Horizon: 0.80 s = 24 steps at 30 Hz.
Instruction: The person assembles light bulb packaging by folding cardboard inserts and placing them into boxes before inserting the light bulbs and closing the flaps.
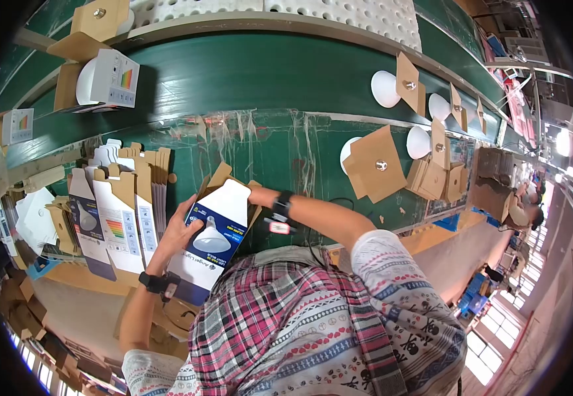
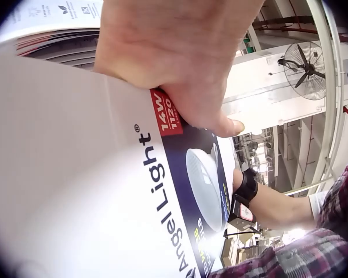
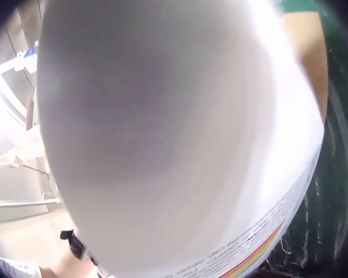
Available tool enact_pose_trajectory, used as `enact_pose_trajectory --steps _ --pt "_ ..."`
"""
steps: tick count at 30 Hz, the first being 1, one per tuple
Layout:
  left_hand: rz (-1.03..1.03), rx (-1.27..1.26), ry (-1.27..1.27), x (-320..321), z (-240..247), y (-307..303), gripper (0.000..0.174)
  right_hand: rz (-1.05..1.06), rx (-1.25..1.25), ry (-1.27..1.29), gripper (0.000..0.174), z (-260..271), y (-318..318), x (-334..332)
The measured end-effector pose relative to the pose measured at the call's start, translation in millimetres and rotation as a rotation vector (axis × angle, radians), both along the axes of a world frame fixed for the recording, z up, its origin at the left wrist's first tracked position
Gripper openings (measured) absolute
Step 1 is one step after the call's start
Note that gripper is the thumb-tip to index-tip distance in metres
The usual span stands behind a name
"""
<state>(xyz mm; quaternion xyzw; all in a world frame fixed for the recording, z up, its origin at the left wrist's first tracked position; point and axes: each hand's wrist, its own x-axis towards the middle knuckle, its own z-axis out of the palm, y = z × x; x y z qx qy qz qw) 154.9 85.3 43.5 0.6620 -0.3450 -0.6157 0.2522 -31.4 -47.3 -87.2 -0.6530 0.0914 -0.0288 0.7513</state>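
An upright-printed light bulb box, blue and white with its top flaps up, is tilted in front of the person's body. At its left side the left hand grips it, thumb on the printed face. The left wrist view shows the same hand over the box, close to the red 14W label. By the upper right flaps is the right hand, its fingers hidden behind the cardboard. A white box surface fills most of the right wrist view, where no fingers show.
Flattened boxes stand in a row left of the hands. Bulbs with brown cardboard pieces lie at the right, more on the green belt. A boxed bulb sits at the upper left. White perforated foam lies beyond the belt.
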Motion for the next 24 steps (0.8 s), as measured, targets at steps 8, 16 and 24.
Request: enact_pose_trajectory --steps 8,16,24 --pt "0.112 0.140 0.116 18 2 -6 0.061 -0.872 0.608 0.507 0.038 79 6 -84" --pt "0.347 0.041 -0.066 31 -5 -7 0.051 -0.610 0.593 0.000 0.044 91 12 -24" --pt "0.283 -0.203 -0.025 -7 19 -58 0.060 -0.563 0.655 0.032 0.041 42 -35 -11"
